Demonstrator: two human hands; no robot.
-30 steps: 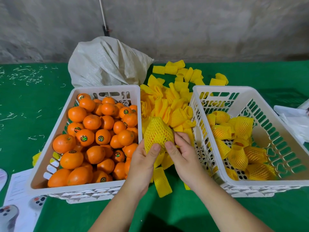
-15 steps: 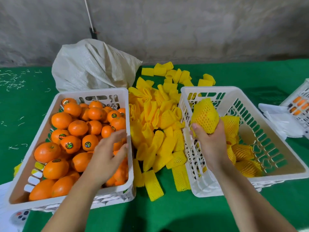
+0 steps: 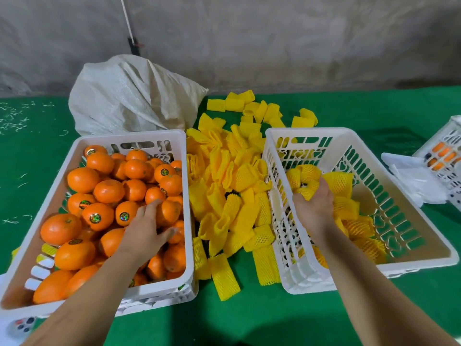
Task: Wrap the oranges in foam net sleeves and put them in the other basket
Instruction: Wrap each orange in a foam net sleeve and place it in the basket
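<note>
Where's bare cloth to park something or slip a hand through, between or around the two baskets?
Between the left basket and right basket it's crowded: loose sleeves cover the cloth. Free patches: the green cloth in front of both baskets between the forearms, the strip left of the left basket, and behind the right basket toward the wall. The sack blocks behind the left basket.

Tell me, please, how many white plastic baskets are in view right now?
3: the left basket holding bare oranges, the right basket holding wrapped ones, and a third basket cut off at the right edge.
</note>
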